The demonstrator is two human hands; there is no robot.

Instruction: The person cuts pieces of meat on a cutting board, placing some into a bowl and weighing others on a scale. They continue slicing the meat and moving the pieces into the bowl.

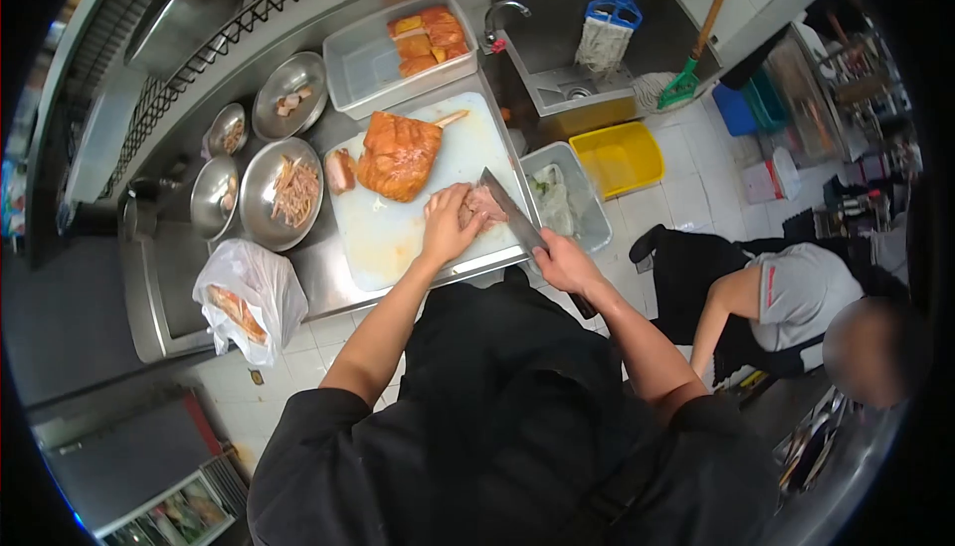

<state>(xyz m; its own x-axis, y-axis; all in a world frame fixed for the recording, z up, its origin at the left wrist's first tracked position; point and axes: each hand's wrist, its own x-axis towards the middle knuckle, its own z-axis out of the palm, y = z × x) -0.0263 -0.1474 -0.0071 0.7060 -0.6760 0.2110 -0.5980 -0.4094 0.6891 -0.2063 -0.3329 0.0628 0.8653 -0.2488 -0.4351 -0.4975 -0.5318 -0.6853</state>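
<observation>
My right hand (569,264) is wrapped round the handle of a knife (511,214), its broad dark blade slanting up and left over the front right of the white cutting board (373,256). Under the curled fingers of my left hand (450,224) is a pale pink piece of cooked meat (479,206), held against the board right beside the blade. Behind it sits a large glazed orange-brown chunk of roast meat (400,154), with a smaller cut piece (340,171) to its left. A thin light-coloured stick or bone (453,118) lies at the board's back edge.
Left of the board stand steel bowls, one with shredded meat (282,194). A plastic tub (350,67) with orange-brown slabs is behind. A plastic bag (251,299) lies front left. A grey bin (589,216) and a yellow tub (619,160) stand right; a co-worker (796,292) bends nearby.
</observation>
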